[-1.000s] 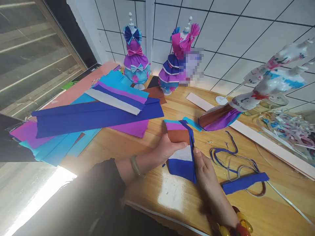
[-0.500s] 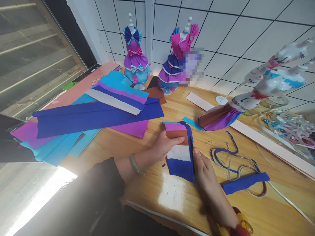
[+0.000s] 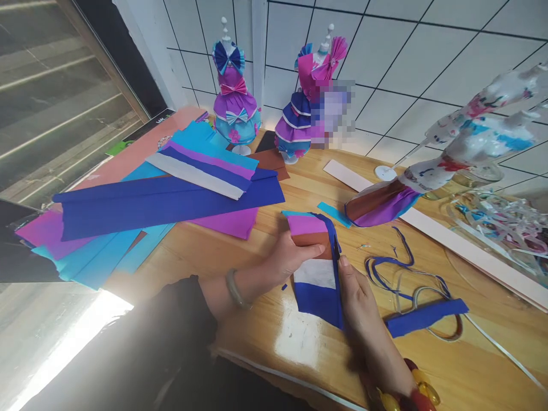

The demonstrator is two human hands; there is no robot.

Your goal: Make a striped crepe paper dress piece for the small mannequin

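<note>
My left hand (image 3: 295, 251) is closed on a striped piece of crepe paper (image 3: 317, 274), with the thumb lying on its brown band. Light blue, purple, brown, white and dark blue bands run across this piece. Along its right edge my right hand (image 3: 357, 288) is closed on dark-bladed scissors (image 3: 337, 251), whose handles the fingers hide. A narrow dark blue strip (image 3: 333, 231) curls beside the blades at that edge. Just left of the piece lies a tiny blue scrap (image 3: 284, 287).
Layered crepe paper sheets (image 3: 171, 205) cover the left. Dressed mannequins (image 3: 233, 108) stand by the tiled wall. A painted mannequin (image 3: 445, 165) leans in from the right above a long pale strip (image 3: 471, 257). Thin offcuts (image 3: 377, 265) and a blue piece (image 3: 428, 318) lie at right.
The scissors' tip now shows more plainly at the right edge, and the striped piece has shifted slightly down and right. Both hands keep their hold.
</note>
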